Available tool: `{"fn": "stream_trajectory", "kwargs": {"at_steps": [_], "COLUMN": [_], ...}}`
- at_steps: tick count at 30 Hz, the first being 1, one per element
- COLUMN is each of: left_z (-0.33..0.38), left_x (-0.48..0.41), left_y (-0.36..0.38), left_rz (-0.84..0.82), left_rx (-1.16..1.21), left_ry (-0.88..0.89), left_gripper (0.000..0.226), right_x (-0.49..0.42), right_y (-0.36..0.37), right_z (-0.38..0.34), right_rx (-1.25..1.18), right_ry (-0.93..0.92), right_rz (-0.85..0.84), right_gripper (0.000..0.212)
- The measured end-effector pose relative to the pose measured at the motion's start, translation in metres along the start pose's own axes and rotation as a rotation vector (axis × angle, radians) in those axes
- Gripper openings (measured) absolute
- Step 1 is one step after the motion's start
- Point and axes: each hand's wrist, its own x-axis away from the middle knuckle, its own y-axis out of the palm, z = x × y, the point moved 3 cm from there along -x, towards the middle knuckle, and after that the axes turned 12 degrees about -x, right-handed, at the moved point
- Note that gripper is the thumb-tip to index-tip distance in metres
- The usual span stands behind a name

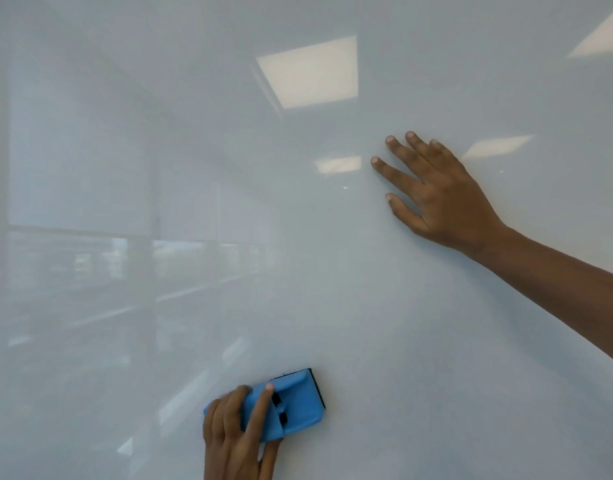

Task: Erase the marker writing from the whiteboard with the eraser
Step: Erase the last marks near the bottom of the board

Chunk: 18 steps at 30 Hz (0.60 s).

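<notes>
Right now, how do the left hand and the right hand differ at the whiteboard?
The left hand grips the blue eraser; the right hand holds nothing. The left hand's fingers curl round the eraser; the right hand's lie straight and spread. The left hand is low in view, the right hand higher and further right. Both are at the whiteboard.
</notes>
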Motion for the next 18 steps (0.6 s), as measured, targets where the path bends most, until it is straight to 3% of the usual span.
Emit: {"fn": "stream_trajectory", "kwargs": {"at_steps": [3, 7, 9, 12, 18], "left_z": [-0.003, -0.030, -0.041, -0.044, -0.017], "left_x": [-0.025, -0.123, -0.162, -0.167, -0.057], "left_y": [-0.004, -0.015, -0.017, -0.017, -0.005], "left_rz": [0.018, 0.128, 0.131, 0.139, 0.109], "left_rx": [-0.014, 0.038, 0.045, 0.057, 0.031], "left_ry": [0.080, -0.360, -0.416, -0.384, -0.152], "left_gripper": [0.052, 0.059, 0.060, 0.059, 0.053], "right_x": [0.004, 0.006, 0.007, 0.009, 0.010], "right_y": [-0.001, -0.005, -0.005, -0.005, -0.003], "right_z": [-0.001, 0.000, 0.001, 0.001, 0.000], "right_rx": [0.020, 0.030, 0.032, 0.031, 0.031], "right_ry": [-0.016, -0.022, -0.021, -0.012, 0.013], "right_rz": [-0.017, -0.040, -0.048, -0.053, -0.063], "right_gripper": [0.050, 0.051, 0.050, 0.050, 0.050]}}
